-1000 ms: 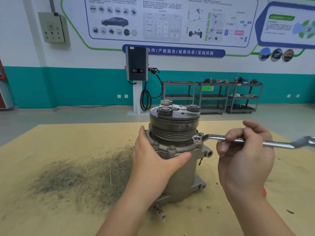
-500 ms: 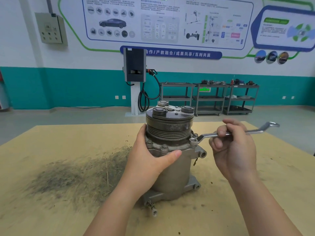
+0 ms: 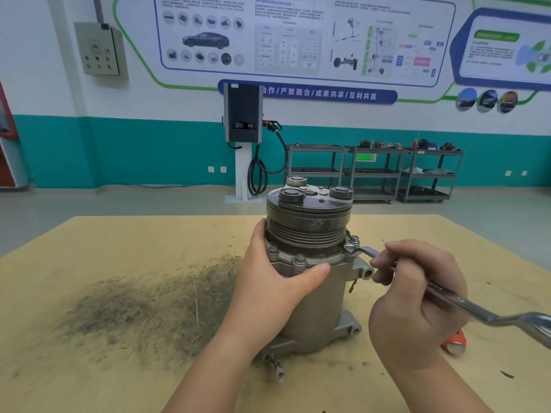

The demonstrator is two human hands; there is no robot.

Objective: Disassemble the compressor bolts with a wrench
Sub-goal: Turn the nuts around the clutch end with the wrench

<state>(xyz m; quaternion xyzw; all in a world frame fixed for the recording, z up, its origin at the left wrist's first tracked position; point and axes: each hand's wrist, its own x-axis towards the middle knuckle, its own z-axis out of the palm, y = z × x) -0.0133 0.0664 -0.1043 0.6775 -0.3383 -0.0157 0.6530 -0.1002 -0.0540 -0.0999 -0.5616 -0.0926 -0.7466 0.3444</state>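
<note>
On bolt | wrench handle swung nearer | right hand gripping

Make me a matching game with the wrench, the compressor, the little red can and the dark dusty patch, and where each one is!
Things:
1. wrench
2. compressor
3. red can
4. dusty patch

Places:
A. lying on the table behind the right wrist
B. spread on the table left of the compressor
C. held in the right hand, its ring end on a bolt
D. standing upright on the table, steadied by the left hand

Pairs: 1-C, 2-D, 3-A, 4-B
</note>
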